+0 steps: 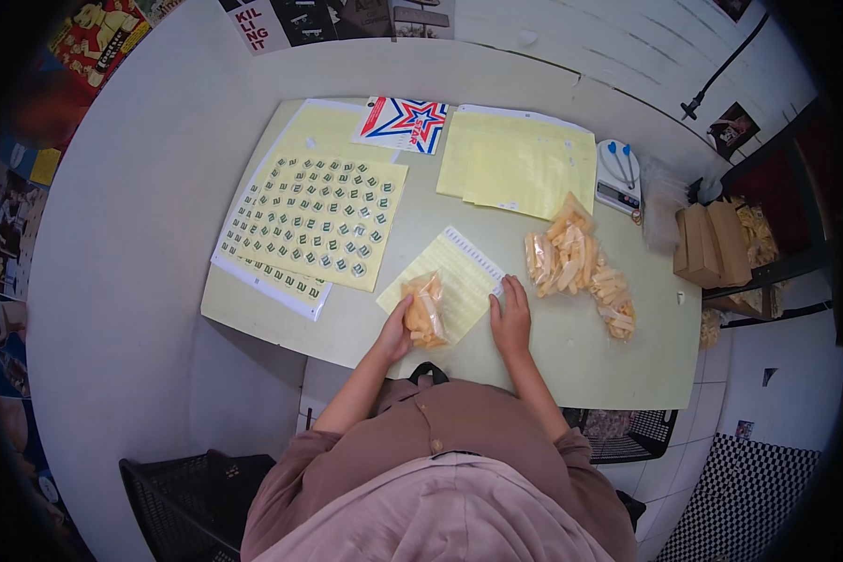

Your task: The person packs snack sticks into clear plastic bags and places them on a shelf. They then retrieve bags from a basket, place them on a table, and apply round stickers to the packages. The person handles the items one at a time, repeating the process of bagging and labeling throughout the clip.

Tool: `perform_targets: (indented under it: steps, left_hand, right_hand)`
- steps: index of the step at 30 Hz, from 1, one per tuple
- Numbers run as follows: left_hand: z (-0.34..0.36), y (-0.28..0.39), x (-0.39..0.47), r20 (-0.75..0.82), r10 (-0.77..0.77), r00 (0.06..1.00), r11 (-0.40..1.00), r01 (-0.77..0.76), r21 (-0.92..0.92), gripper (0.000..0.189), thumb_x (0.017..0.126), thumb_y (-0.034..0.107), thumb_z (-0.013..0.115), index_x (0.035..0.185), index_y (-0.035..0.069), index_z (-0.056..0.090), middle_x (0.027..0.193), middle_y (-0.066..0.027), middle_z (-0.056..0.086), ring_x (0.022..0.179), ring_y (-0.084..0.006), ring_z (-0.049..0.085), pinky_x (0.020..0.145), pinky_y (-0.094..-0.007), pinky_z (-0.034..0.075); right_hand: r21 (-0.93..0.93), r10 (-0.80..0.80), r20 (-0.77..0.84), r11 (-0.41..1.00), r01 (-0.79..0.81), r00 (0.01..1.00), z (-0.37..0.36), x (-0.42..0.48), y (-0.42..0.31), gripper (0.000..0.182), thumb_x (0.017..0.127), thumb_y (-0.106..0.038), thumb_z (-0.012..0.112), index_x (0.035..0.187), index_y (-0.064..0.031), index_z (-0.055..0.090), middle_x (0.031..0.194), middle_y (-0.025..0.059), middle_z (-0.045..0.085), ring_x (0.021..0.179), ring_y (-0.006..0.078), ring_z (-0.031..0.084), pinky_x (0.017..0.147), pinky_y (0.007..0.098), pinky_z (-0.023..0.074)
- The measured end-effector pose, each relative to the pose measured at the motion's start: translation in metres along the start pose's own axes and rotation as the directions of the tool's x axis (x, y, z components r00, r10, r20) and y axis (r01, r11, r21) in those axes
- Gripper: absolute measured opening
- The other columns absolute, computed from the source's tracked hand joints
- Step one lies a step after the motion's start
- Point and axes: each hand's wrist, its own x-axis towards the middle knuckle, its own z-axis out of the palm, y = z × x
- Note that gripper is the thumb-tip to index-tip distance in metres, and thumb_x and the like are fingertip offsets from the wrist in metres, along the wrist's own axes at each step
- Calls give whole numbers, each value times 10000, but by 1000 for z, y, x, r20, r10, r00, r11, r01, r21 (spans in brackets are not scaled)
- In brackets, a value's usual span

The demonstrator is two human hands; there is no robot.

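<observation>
In my left hand (394, 331) is a clear plastic bag of pale orange stick snacks (425, 309), gripped at its left side. The bag lies over the lower part of a small yellow sticker sheet (456, 277), which has a row of small labels (474, 251) along its upper right edge. My right hand (511, 317) rests at that sheet's right corner, fingers touching the end of the label row. Whether a label is between its fingertips is too small to tell. Right of it lie several more filled snack bags (569, 253) on the table (646, 376).
Left are sheets of round green-and-clear stickers (323, 218). Behind are a star-printed packet (407, 123) and stacked yellow sheets (520, 161). A kitchen scale (617, 179) with blue-tipped tools, empty plastic bags (660, 211) and cardboard boxes (711, 244) stand right. Black crates (190, 492) sit below.
</observation>
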Motion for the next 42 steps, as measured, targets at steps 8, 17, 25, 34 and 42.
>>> perform_targets:
  steps: [8, 17, 25, 34, 42]
  left_hand:
    - [-4, 0, 1, -2, -10, 1000, 1000, 10, 0, 462, 877, 376, 314, 1225, 73, 314, 1138, -96, 460, 1042, -235, 467, 874, -396, 390]
    - [-4, -1, 2, 16, -12, 1000, 1000, 12, -11, 467, 877, 386, 313, 1223, 72, 317, 1126, -93, 467, 1028, -234, 476, 873, -392, 389]
    - [-1, 0, 3, 25, -15, 1000, 998, 17, -63, 471, 874, 378, 329, 1228, 68, 317, 1145, -101, 453, 1055, -244, 452, 896, -399, 363]
    - [36, 19, -5, 37, -26, 999, 995, 29, -95, 441, 881, 340, 341, 1208, 44, 342, 1151, -116, 449, 1050, -238, 459, 909, -365, 369]
    - [71, 43, -33, 113, -385, 916, 864, 314, 395, 542, 871, 446, 295, 1230, 41, 312, 1209, -147, 394, 1077, -266, 443, 859, -374, 404]
  right_hand:
    - [-31, -30, -39, 999, 29, 999, 2, 4, 0, 316, 733, -50, 568, 1031, 29, 504, 1029, 172, 520, 988, 312, 471, 844, 359, 380]
    - [30, 14, -57, 999, -12, 998, 4, 6, 0, 288, 715, -23, 571, 1000, 1, 542, 958, 142, 548, 928, 289, 493, 807, 351, 396]
    - [32, 0, -93, 999, 3, 996, 2, 8, -6, 114, 705, -16, 575, 818, -2, 561, 932, 129, 555, 924, 285, 504, 802, 349, 397]
    - [410, -14, -63, 911, 38, 998, -22, 15, -36, 430, 638, -11, 619, 1046, -29, 482, 960, 126, 557, 994, 242, 499, 876, 328, 374]
    - [606, -290, 290, 794, 60, 912, -68, 27, -87, 763, 631, 7, 625, 1282, -18, 226, 920, 102, 579, 878, 202, 554, 826, 297, 408]
